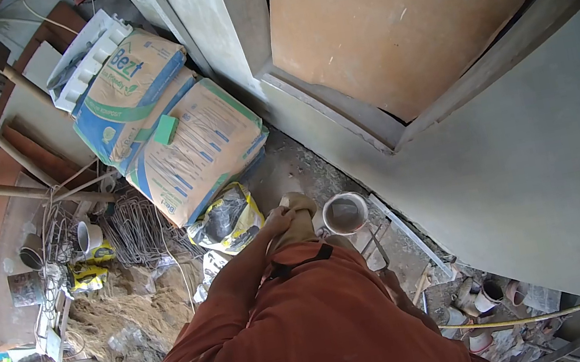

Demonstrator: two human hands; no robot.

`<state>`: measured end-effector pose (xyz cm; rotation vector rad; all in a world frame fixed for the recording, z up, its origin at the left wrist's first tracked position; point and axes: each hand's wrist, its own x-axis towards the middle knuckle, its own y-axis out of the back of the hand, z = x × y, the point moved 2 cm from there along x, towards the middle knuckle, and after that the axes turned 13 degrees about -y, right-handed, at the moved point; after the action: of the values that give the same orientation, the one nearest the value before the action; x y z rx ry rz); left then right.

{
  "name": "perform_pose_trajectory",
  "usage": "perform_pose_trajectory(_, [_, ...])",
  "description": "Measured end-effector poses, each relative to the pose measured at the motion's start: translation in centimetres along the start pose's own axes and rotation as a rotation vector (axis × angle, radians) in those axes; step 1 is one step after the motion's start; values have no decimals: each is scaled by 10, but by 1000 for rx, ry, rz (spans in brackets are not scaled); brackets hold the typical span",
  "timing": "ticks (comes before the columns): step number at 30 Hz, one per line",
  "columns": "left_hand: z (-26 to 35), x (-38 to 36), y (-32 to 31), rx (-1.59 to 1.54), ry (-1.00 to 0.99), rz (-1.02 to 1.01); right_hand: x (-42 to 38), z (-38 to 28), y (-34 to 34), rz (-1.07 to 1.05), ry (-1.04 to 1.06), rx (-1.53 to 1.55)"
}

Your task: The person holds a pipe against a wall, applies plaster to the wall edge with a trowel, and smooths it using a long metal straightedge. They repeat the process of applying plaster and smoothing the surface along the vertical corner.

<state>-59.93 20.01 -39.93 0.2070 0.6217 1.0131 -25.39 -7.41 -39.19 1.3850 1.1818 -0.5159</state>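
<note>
My left hand (279,221) is closed at the beige trouser leg (298,227), its fingers curled against the cloth near the knee. Low on the right side of my body, my right hand (386,275) is partly hidden by the orange-red shirt (308,325). A thin flat tool (378,247) sticks out from it; its exact kind is hard to make out. Just ahead of the knee stands a round bucket (345,214) with grey material inside. Left of my left hand lies an open yellow and white bag (229,223) with dark grey contents.
Large stacked bags (195,147) carry a small green block (166,130). A grey wall (503,159) and a leaning brown board (400,14) are on the right. Bent metal rods (139,227) and sand (107,310) lie left; a long straight bar (412,237) and rubble lie right.
</note>
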Motion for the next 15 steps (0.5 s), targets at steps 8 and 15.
perform_pose_trajectory(8, [-32,-22,-8,210,93,-388,1,-31,7,148,62,59])
perform_pose_trajectory(15, [-49,-44,4,30,122,-68,3,-49,-7,-28,40,249])
